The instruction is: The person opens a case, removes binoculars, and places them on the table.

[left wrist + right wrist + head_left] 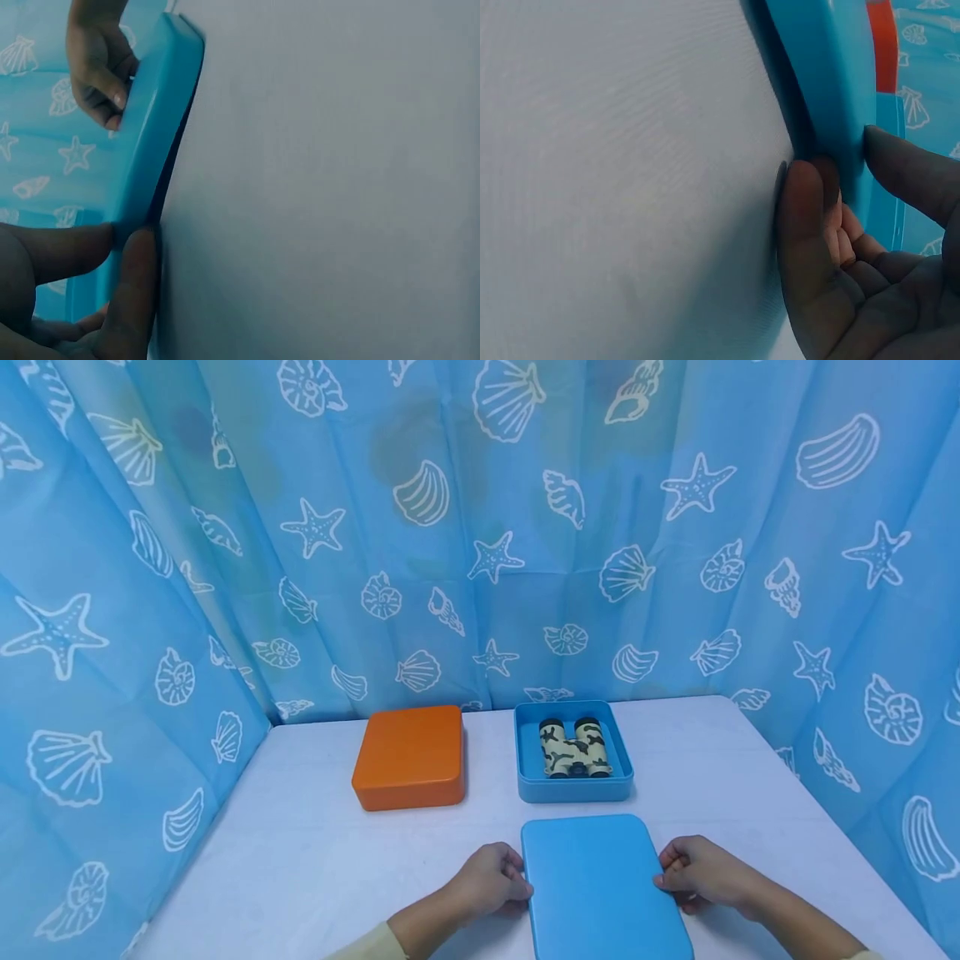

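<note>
A flat blue box lid (600,885) lies between the two hands at the front of the table. My left hand (491,878) pinches its left edge, thumb on top and fingers at the lower rim; the left wrist view shows this grip (82,277) up close. On the opposite edge my right hand (701,872) pinches the lid the same way, seen also in the right wrist view (870,247). Behind the lid stands an open blue box (576,790), and in it lies a pair of camouflage binoculars (576,750).
An orange box (408,758), its top covered, stands to the left of the blue box. White cloth covers the table (315,860). Blue curtains (450,560) with white shell and starfish prints hang at the back and both sides.
</note>
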`<state>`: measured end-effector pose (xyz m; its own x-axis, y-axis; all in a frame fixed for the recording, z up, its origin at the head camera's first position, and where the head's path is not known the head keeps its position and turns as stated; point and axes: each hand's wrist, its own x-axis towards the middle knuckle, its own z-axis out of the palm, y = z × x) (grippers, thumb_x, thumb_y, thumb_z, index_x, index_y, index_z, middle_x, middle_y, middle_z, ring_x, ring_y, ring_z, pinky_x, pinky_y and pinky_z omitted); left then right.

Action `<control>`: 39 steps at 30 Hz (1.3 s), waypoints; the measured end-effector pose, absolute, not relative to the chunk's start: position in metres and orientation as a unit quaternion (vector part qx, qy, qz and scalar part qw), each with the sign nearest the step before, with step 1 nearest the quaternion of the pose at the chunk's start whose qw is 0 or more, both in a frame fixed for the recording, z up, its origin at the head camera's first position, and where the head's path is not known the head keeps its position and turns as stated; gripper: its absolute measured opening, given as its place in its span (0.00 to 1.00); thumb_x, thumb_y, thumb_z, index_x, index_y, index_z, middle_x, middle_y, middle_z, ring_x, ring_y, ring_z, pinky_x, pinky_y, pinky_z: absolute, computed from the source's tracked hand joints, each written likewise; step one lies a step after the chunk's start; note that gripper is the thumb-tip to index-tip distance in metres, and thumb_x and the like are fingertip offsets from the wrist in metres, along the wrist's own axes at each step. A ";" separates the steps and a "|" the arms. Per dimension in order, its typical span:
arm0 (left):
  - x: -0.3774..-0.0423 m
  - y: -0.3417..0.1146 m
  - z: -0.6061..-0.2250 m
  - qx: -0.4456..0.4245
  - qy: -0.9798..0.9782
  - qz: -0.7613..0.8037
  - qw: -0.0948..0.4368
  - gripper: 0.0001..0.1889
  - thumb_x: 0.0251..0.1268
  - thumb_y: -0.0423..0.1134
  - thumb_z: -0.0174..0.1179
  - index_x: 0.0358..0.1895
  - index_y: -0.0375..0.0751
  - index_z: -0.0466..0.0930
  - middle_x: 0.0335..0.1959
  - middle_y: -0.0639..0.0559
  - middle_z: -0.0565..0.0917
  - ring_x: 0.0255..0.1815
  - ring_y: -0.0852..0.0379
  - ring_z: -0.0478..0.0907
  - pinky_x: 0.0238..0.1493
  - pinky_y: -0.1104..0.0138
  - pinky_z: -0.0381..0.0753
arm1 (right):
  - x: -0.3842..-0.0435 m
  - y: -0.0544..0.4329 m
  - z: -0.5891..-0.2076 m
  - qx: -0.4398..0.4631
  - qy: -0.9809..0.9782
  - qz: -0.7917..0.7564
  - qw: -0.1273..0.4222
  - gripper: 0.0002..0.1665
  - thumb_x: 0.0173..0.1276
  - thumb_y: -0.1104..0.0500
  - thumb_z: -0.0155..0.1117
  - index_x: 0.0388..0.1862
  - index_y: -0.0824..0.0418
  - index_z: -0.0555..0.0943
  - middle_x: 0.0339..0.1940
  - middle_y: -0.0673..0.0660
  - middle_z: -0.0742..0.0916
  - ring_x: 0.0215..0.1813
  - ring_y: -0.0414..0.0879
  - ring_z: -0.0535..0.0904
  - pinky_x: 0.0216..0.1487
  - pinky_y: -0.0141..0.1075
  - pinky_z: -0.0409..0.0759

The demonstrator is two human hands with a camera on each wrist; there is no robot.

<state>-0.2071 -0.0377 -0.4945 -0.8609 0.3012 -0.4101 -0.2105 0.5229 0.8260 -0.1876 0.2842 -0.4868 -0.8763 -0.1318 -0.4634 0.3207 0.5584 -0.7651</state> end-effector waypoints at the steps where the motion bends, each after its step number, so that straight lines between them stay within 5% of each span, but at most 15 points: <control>1: -0.207 -0.038 -0.494 0.032 0.837 0.478 0.263 0.11 0.58 0.32 0.69 0.40 0.40 0.76 0.28 0.47 0.79 0.27 0.53 0.79 0.29 0.65 0.83 | -0.188 0.283 -0.486 0.057 0.853 -0.459 0.241 0.13 0.64 0.62 0.68 0.41 0.67 0.75 0.29 0.58 0.80 0.32 0.49 0.78 0.33 0.41 0.83; 21: -0.216 -0.040 -0.483 0.102 0.909 0.329 0.236 0.15 0.59 0.42 0.69 0.46 0.39 0.81 0.30 0.53 0.81 0.28 0.55 0.78 0.34 0.59 0.83 | -0.193 0.277 -0.479 0.016 0.924 -0.313 0.218 0.11 0.65 0.59 0.68 0.39 0.65 0.78 0.26 0.55 0.79 0.27 0.47 0.77 0.29 0.39 0.79; 26: -0.234 -0.047 -0.476 0.188 0.928 0.279 0.161 0.20 0.62 0.47 0.66 0.55 0.44 0.80 0.37 0.57 0.83 0.35 0.60 0.78 0.37 0.63 0.83 | -0.207 0.278 -0.467 -0.012 0.956 -0.251 0.150 0.15 0.67 0.56 0.66 0.44 0.68 0.81 0.29 0.52 0.81 0.31 0.45 0.76 0.34 0.41 0.81; 34: -0.266 -0.046 -0.466 0.315 0.941 0.085 -0.084 0.28 0.67 0.55 0.60 0.65 0.44 0.71 0.58 0.52 0.77 0.57 0.57 0.75 0.56 0.65 0.77 | -0.234 0.256 -0.460 -0.085 0.965 -0.246 -0.030 0.19 0.68 0.55 0.65 0.52 0.66 0.81 0.42 0.57 0.84 0.43 0.52 0.80 0.42 0.47 0.83; 39: -0.290 -0.036 -0.470 0.316 0.942 0.037 -0.107 0.38 0.66 0.66 0.52 0.70 0.41 0.64 0.67 0.47 0.70 0.66 0.52 0.66 0.66 0.60 0.68 | -0.256 0.244 -0.463 -0.166 0.949 -0.229 -0.139 0.17 0.68 0.56 0.65 0.53 0.64 0.81 0.49 0.59 0.82 0.52 0.58 0.79 0.51 0.54 0.79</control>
<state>-0.2898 -0.0358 -0.4704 -0.7770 0.5877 0.2255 0.6035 0.7973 0.0015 -0.2561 0.2437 -0.4631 -0.9061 -0.2509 0.3406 -0.3787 0.8399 -0.3888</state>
